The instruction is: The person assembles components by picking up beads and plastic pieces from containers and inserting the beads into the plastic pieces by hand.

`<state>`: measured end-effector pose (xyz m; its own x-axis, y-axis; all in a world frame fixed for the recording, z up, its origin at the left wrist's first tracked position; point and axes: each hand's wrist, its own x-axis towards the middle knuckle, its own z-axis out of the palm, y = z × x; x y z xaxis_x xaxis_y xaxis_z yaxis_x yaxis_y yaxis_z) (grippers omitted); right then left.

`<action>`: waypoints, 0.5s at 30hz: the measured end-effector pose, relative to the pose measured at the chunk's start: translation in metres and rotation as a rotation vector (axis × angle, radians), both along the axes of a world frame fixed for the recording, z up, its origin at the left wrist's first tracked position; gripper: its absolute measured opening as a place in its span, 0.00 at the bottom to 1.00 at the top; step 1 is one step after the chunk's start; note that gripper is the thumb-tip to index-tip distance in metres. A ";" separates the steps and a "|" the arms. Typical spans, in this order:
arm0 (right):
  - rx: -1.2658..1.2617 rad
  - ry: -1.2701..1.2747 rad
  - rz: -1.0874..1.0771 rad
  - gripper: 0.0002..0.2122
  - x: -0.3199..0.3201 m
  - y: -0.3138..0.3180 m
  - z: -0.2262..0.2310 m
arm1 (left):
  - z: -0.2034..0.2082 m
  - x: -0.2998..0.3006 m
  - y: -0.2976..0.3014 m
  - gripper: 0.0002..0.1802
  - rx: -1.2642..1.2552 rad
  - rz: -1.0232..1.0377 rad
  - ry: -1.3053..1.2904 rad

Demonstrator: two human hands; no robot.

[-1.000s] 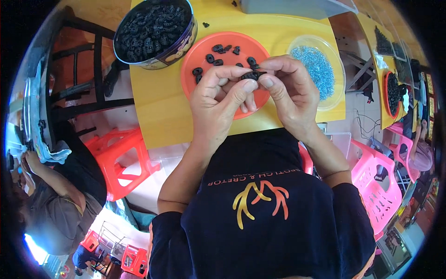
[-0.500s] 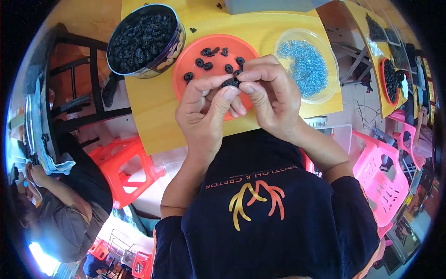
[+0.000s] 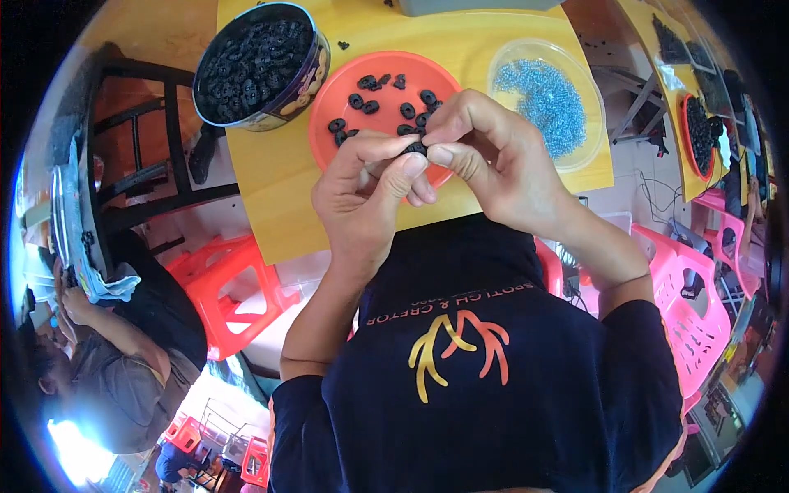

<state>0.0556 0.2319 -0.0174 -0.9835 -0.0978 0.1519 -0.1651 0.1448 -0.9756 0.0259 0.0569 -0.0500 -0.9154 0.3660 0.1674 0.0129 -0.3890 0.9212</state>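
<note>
Grasping a small black piece [image 3: 417,149] in the pinched grip of left hand [image 3: 366,187] and right hand [image 3: 508,163]. Held above a red plate [image 3: 388,100] of similar pieces [image 3: 371,108].

Black piece [image 3: 417,149] at upper centre is mostly hidden by left hand [image 3: 366,189] and right hand [image 3: 505,164]; grey container [image 3: 472,6] cropped by top edge.

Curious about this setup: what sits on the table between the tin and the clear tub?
The head view shows an orange-red plate holding small black pieces, then bare yellow tabletop before the tub.
</note>
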 end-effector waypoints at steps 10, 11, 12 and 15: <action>-0.312 -0.277 0.163 0.06 -0.015 0.004 0.007 | 0.008 -0.007 -0.009 0.08 0.056 -0.063 -0.168; -0.343 -0.303 0.138 0.06 -0.017 0.004 0.007 | 0.009 -0.009 -0.011 0.08 0.040 -0.060 -0.149; -0.344 -0.301 0.137 0.06 -0.018 0.004 0.008 | 0.011 -0.010 -0.012 0.08 0.027 -0.057 -0.127; -0.298 -0.306 0.176 0.09 -0.017 0.008 0.013 | 0.013 -0.008 -0.012 0.08 0.048 -0.070 -0.123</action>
<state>0.0381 0.2404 -0.0044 -0.9600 -0.2631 -0.0956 0.1397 -0.1543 -0.9781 0.0180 0.0452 -0.0372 -0.9027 0.4239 0.0744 -0.1273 -0.4282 0.8947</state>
